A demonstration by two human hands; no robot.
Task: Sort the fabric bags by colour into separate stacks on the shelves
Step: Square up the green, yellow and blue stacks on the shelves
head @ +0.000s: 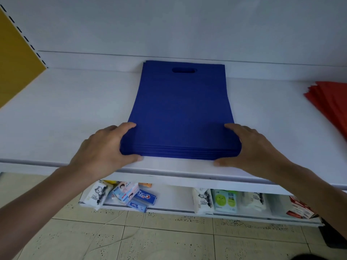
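- On the white shelf (75,113), near its front edge, lies the stack of blue bags (180,109).
- At its near corners, the left grip (105,145) clasps one corner and the right grip (249,147) the other.
- Well apart, far right, lie red bags (332,102).

**Blue, red, white**

The blue bags (180,109) are a plain deep shade; the red bags (331,104) are plain too. The shelf (65,113) is white, the panel (15,57) mustard yellow, the floor (169,241) pale beige tiles with dark speckles.
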